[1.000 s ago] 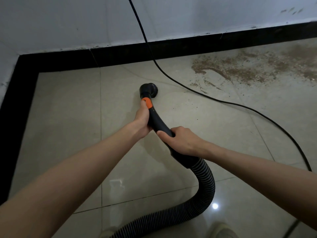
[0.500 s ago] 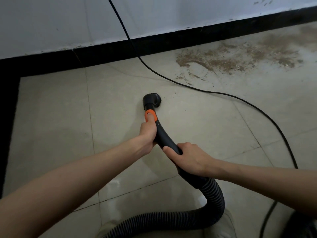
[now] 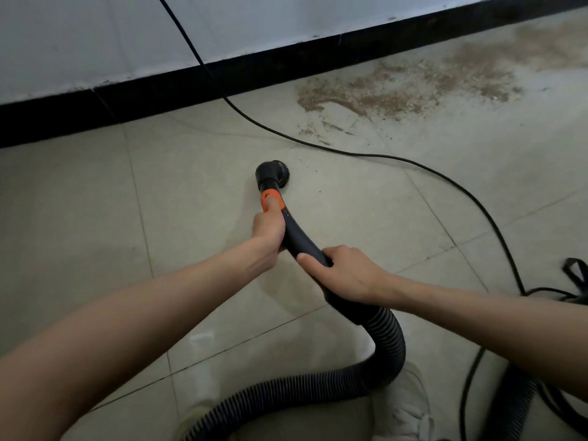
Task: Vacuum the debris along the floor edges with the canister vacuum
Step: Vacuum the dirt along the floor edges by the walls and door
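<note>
a: what are the hands doing?
b: left hand (image 3: 269, 230) grips the black wand (image 3: 297, 240), thumb pressing its orange collar (image 3: 272, 201). right hand (image 3: 345, 275) is wrapped round the wand just above the ribbed hose (image 3: 386, 342).
a: and the brush head (image 3: 273, 175)?
b: on the tile, well short of the sawdust debris (image 3: 404, 90) by the black baseboard (image 3: 286, 68).

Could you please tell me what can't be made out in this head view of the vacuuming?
- Canister vacuum body: cut off by the right edge.
- Brush nozzle bristles: mostly hidden under its hood.
- Left hand fingers: hidden behind the wand.
- Debris: runs past the top-right edge.
- Power cord plug end: out of frame at the top.
</note>
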